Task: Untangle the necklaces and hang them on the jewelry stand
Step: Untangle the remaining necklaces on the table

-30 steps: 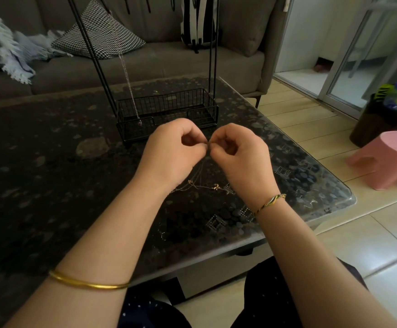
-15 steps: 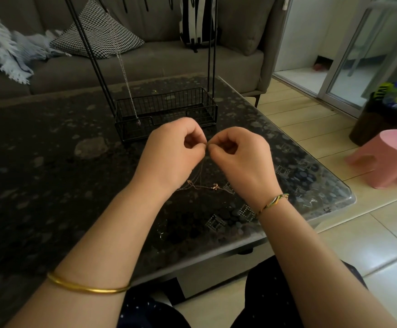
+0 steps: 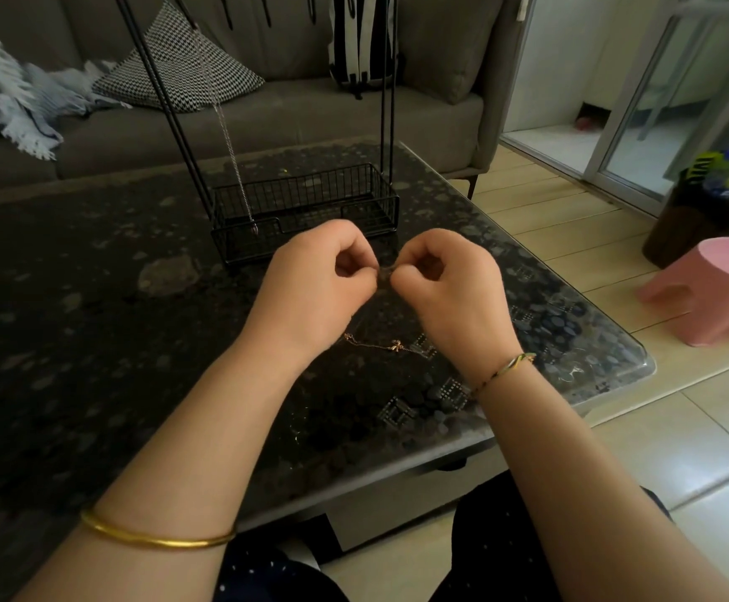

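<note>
**Head cam: both hands are picking at the same knot, stand is waiting straight ahead**

So the left hand (image 3: 315, 280) and right hand (image 3: 445, 288) are hovering over the table (image 3: 93, 319) with their fingertips almost touching. Each one is pinching a tiny bit of the gold necklace (image 3: 391, 347) between thumb and forefinger, other fingers curled in. The bit they're actually pinching is too fine and blurry to make out; I'm guessing it's the knot.

The relation that matters: the rest of the chain is lying on the glass below the hands and a bit closer to the person, between the two wrists, running left to right with a little charm near the middle. Thin strands seem to be climbing from there up to the pinch. The jewelry stand (image 3: 306, 210) is sitting directly beyond the hands, its wire basket just past the knuckles. The left hand is looking slightly nearer to it. A silver chain (image 3: 228, 136) is already dangling on the stand's left side, so my guess is the gold one is heading forward and up once it's free.

Writing-wise, I'm not finding anything readable. The green-and-black package (image 3: 706, 171) far right is too blurred to read, and the square patterns in the glass aren't letters.
</note>
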Action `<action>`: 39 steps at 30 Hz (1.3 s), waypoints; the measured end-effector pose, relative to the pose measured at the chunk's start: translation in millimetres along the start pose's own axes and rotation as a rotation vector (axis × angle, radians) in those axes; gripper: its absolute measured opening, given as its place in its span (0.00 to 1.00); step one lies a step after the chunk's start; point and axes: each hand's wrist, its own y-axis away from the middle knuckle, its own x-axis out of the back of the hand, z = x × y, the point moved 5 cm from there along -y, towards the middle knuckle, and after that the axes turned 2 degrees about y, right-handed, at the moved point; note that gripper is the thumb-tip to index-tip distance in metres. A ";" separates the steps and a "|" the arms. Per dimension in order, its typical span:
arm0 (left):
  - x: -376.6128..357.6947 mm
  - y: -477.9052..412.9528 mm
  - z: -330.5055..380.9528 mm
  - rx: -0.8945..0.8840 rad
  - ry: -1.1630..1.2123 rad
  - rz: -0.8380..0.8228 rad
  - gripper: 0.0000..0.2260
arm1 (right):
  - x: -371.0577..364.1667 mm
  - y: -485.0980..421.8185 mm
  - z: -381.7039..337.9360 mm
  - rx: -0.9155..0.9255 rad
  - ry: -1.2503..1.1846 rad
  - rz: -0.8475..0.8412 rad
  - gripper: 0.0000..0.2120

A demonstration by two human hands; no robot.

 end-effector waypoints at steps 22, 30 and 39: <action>-15.2 2.3 -18.7 0.437 0.574 -0.185 0.04 | -25.8 2.8 21.1 -0.532 -0.959 -0.258 0.06; -14.1 1.0 -17.9 0.334 0.442 -0.147 0.02 | -26.4 1.3 21.1 -0.523 -0.964 -0.232 0.06; -8.2 -1.7 -14.2 0.223 0.261 -0.036 0.05 | -26.7 2.9 21.0 -0.550 -0.936 -0.214 0.07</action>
